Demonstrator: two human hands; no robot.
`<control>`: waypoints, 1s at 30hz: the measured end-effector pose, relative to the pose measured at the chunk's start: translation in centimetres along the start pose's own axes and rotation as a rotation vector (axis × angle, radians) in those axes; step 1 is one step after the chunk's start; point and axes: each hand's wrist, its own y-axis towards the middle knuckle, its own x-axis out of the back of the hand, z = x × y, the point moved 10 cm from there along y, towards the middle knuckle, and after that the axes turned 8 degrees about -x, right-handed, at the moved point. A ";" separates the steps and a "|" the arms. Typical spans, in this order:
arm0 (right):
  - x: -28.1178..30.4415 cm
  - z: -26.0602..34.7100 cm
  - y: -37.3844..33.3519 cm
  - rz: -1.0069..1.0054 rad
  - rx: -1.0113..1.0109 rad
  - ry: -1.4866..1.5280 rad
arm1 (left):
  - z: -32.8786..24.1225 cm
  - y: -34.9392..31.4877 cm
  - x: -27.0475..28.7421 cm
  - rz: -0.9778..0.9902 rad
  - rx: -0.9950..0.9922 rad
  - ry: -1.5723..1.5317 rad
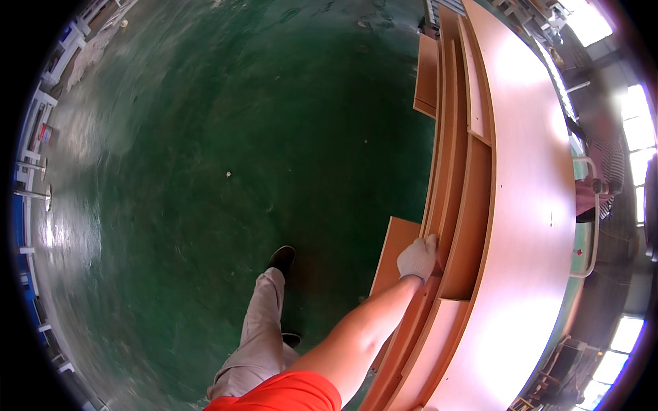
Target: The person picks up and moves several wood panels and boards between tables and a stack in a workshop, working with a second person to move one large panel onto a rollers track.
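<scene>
My left hand [417, 259], in a white knit glove, reaches across from the lower edge, its arm in a red sleeve. Its fingers are closed on the edge of a long brown wood panel [447, 171] at the left side of a stack. Beside the wrist a shorter brown board [395, 248] sticks out to the left. Over the stack lies a large pale wood-grain panel [524, 205] with small holes. Lower narrow boards [433, 346] show between the layers. My right hand does not show; a pale sliver at the lower edge is too small to make out.
Another board [426, 74] juts left from the stack's far end. The green floor [205, 171] spreads to the left, with my shoe [282, 258] on it. Past the panel stand a bent metal rail [593, 226] and a person in striped clothing [608, 168].
</scene>
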 end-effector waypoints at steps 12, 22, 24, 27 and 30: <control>2.8 3.0 1.8 0.147 -0.011 -0.055 | -0.9 -1.4 -1.6 0.049 0.025 0.002; 12.7 9.3 3.2 0.133 0.139 0.057 | -2.9 -1.9 -0.8 0.000 -0.003 0.180; 12.3 8.8 3.4 0.081 0.164 0.141 | -2.2 -1.3 -1.3 -0.027 -0.033 0.227; 12.1 8.8 3.9 0.106 0.131 0.169 | -1.9 -0.7 -1.9 -0.006 -0.048 0.289; 12.4 8.9 4.8 0.112 0.102 0.178 | -1.8 -0.2 -1.9 -0.047 -0.073 0.330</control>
